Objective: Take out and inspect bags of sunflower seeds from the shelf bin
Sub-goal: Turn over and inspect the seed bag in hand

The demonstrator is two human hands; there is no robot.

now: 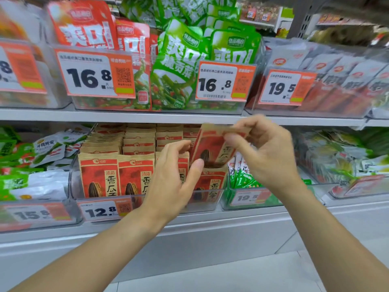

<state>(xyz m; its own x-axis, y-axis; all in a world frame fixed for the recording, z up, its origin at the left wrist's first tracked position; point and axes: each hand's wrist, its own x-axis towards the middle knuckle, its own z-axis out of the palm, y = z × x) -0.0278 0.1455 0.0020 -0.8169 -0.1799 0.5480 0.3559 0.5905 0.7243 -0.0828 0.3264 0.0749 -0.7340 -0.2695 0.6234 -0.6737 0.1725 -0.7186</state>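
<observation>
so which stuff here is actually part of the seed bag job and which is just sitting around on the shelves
Part of the job:
- lifted seed bag, pinched at its top by the right hand
- left hand, open below the bag
- seed bin with its seed bags

Just there:
- green snack packs
- red snack packs
- 16.8 price tag

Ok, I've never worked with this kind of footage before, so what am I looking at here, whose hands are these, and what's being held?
There is no machine: a person wears one camera on the head, looking forward and down at their own bare hands in front of shop shelves. The right hand pinches the top edge of a red and tan sunflower seed bag, lifted above the clear shelf bin. The left hand hovers in front of the bin with relaxed fingers, its thumb near the bag's lower edge; I cannot tell whether it touches. More matching bags stand in rows in the bin, above a 12.8 price tag.
</observation>
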